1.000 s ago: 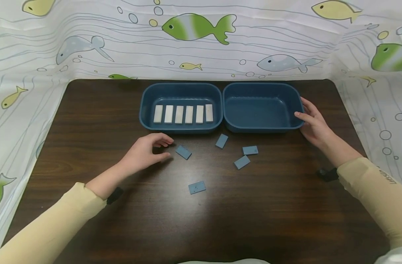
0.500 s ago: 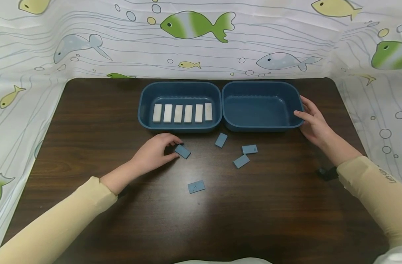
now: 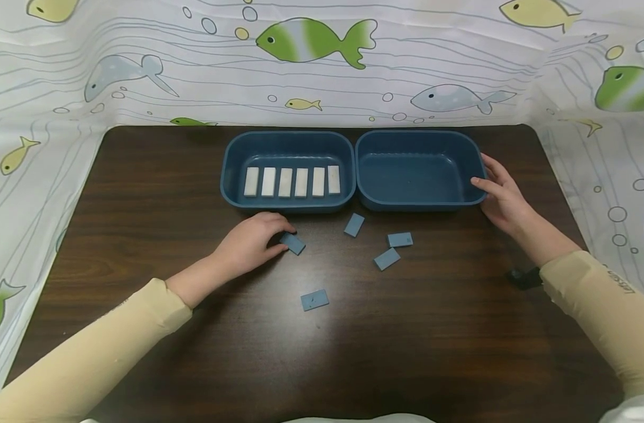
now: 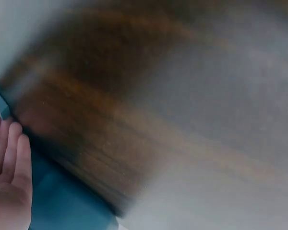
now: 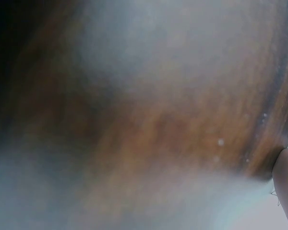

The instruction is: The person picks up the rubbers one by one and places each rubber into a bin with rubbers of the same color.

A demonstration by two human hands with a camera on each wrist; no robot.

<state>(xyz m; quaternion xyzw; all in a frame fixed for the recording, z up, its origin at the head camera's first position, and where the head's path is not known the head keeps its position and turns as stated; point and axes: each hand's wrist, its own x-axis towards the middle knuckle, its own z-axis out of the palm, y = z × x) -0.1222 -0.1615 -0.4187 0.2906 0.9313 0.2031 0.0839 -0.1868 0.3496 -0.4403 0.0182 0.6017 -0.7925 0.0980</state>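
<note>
My left hand [image 3: 252, 242] is low over the table, thumb and fingertips pinching the ends of a small blue-grey rectangular tile [image 3: 294, 243]. In the left wrist view, the fingers of that hand [image 4: 8, 172] appear at the left edge, beside the tile [image 4: 0, 105]. With its thumb over the rim and its fingers along the outside, my right hand [image 3: 504, 197] holds the right end of an empty dark-blue plastic bin [image 3: 419, 206]. More blue-grey tiles lie in front of the bins, including one tile [image 3: 354, 225], a second [image 3: 400, 239], a third [image 3: 387, 259] and a nearer tile [image 3: 314, 299].
A matching blue bin [image 3: 287, 207] stands to the left, touching the other one; inside it is a row of several white tiles [image 3: 285, 183]. Behind the dark wooden table [image 3: 406, 352] hangs a fish-patterned curtain [image 3: 211, 76], which also flanks both sides.
My left hand has moved right, and its thumb and fingers have closed on the near-left blue-grey tile. My right hand stays on the bin.
</note>
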